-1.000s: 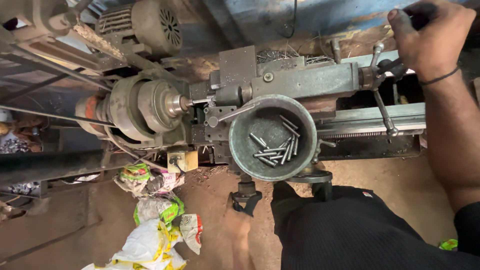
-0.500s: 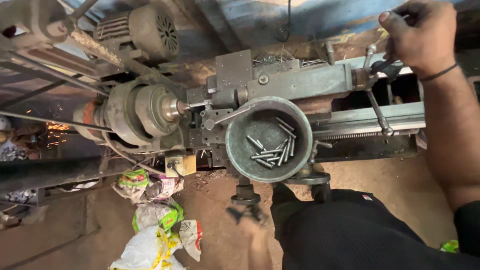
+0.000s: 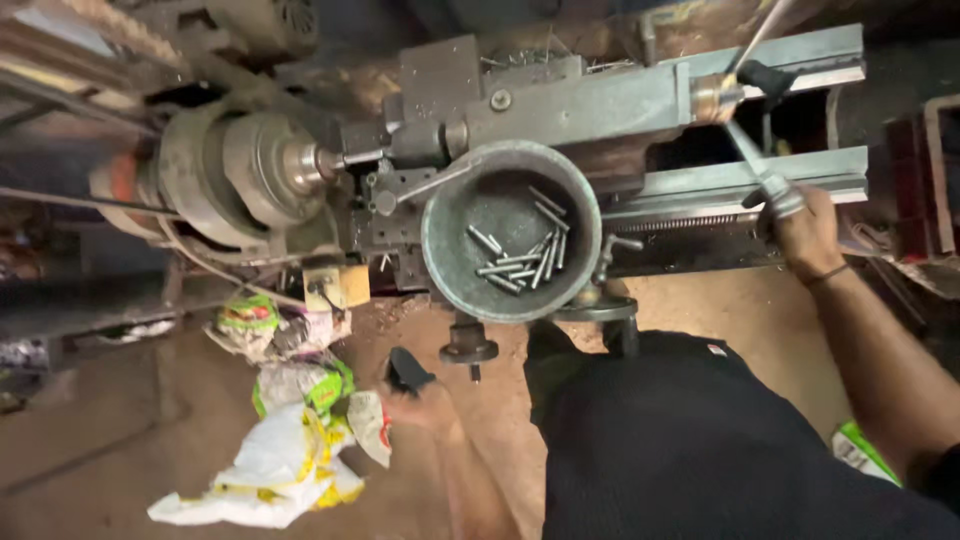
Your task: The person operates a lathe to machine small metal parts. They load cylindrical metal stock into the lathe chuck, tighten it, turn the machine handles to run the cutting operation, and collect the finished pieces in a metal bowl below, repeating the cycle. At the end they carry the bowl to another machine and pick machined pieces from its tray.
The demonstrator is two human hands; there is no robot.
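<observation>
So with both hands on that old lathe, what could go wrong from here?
1. The right hand grips a lever close to the bare metal bed; a slip might knock the knuckles against it.
2. The bowl of loose pins sits on the machine near the chuck; a jolt could tip it.
3. The left hand holds a black handle low down, near bags on the floor, a likely trip hazard.

grey-green bowl [image 3: 445,215]; silver pins [image 3: 520,262]
</observation>
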